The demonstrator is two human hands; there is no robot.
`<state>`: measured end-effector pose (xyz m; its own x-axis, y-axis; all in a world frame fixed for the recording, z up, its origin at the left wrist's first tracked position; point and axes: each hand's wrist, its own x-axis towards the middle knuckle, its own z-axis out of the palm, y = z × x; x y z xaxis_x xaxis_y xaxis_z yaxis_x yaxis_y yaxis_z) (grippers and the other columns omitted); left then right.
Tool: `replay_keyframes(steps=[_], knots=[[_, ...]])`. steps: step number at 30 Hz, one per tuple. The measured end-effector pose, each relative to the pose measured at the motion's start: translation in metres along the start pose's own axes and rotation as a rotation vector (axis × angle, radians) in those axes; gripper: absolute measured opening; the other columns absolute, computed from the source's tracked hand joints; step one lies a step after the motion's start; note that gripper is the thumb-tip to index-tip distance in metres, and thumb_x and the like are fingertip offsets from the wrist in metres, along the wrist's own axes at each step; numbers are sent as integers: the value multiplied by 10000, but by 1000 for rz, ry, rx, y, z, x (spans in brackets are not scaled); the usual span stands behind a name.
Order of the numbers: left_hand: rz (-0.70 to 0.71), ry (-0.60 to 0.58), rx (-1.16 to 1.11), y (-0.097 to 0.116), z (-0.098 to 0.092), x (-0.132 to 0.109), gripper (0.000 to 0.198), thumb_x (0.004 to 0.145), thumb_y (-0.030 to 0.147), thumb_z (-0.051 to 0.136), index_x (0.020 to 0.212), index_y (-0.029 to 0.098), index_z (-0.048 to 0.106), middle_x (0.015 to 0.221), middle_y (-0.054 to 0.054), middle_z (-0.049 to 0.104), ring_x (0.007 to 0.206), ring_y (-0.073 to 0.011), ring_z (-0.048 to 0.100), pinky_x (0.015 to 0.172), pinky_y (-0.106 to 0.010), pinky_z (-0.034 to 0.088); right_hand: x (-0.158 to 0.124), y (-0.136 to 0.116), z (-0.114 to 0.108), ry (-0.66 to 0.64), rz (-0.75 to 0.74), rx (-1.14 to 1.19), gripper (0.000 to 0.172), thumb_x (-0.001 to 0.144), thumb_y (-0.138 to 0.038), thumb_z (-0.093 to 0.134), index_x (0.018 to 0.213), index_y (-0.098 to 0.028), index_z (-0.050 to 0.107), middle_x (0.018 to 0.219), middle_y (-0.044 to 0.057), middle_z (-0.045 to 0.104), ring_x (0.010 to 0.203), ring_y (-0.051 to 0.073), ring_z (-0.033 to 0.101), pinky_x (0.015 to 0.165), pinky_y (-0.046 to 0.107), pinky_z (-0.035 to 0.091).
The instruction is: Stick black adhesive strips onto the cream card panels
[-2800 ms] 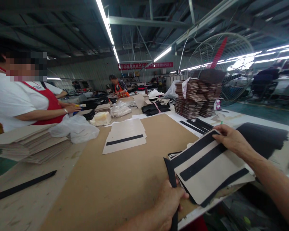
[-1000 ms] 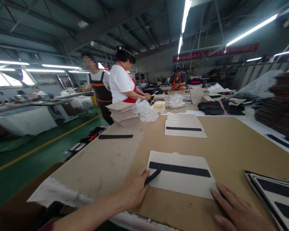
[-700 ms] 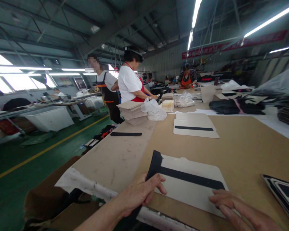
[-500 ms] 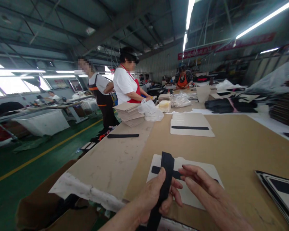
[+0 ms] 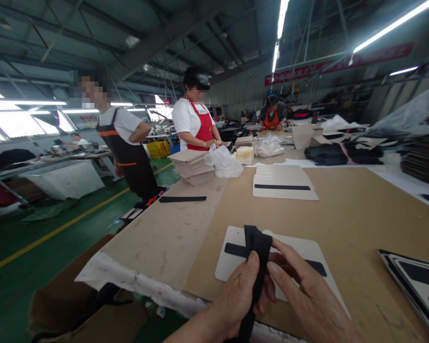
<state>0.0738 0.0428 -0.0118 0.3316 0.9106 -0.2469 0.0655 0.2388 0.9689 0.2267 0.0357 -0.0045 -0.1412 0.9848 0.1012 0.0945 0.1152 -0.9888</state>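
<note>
My left hand is closed around a small bundle of black strips, thumb on top, the ends fanned slightly apart. The fingers of my right hand are bent against the right edge of these strips near their upper end and appear to pinch the outermost one. Under both hands lies a cream-coloured board with a black band across it; my hands and the strips hide its middle. Farther off, overlapping cream boards lie with a black band along the near one.
A single black strip lies on the table's left side, near stacked beige boards and a white plastic bag. Banded boards are piled at right. A person in a red apron works across the table; another person stands left.
My right hand has come in from the right and now touches the strips, whose upper ends have spread apart. The person at left has shifted farther left.
</note>
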Motion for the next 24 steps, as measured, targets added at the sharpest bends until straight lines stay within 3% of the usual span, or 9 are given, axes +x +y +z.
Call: replay_keyframes(steps=[4,8,10,13,14,16,19,22,24], knots=[[-1,31,-48,-3,6,-2,815,796,893,260,622,152,551,509,7,472,457,-103,439,474,-234,326,-4,1,8,-21,46,204,273,878,-523,617,941,-259,634,686,-27,610,604,184,641,663,333,548],[18,-50,-76,-4,9,-7,793,788,894,302,665,154,558,503,-6,512,433,-126,492,439,-236,375,-11,-2,16,-154,188,445,354,877,-573,601,752,-246,551,570,-49,551,438,164,575,510,320,505],[6,-128,-80,-4,4,-10,784,792,879,345,804,140,607,603,-43,615,502,-155,578,482,-253,445,-12,-8,11,-123,181,466,340,846,-584,624,781,-253,590,584,-16,600,508,201,618,522,341,526],[-28,-119,-1,4,-14,-23,741,805,831,424,942,135,635,781,-86,691,643,-174,647,574,-265,495,-7,-24,-17,119,96,408,304,815,-563,644,896,-271,654,855,69,719,846,290,694,719,411,597],[-40,-104,61,10,-22,-29,708,806,810,453,911,134,637,772,-81,686,634,-168,639,567,-256,486,-4,-30,-31,193,63,385,278,829,-545,631,902,-277,651,901,78,715,877,290,687,737,411,603],[-41,-76,233,25,-40,-45,590,801,737,536,832,154,616,697,-35,647,564,-142,586,522,-233,442,5,-42,-61,251,17,342,225,863,-513,600,870,-289,623,811,63,661,700,235,646,590,350,594],[15,-17,615,49,-67,-65,348,836,548,623,811,202,600,703,18,618,610,-136,556,542,-228,396,23,-57,-97,231,5,244,237,815,-520,665,809,-290,607,653,15,529,463,142,450,336,250,404],[176,-11,1056,60,-86,-61,99,876,291,593,821,217,629,817,10,639,777,-168,576,682,-267,427,46,-64,-104,146,112,68,322,731,-564,739,801,-264,646,600,-11,494,432,99,385,328,214,315],[309,-45,1270,55,-93,-43,162,841,112,524,891,213,641,918,-14,646,892,-196,573,792,-307,451,63,-61,-95,90,154,-98,387,694,-595,755,809,-237,664,585,-19,517,436,91,401,358,206,323]])
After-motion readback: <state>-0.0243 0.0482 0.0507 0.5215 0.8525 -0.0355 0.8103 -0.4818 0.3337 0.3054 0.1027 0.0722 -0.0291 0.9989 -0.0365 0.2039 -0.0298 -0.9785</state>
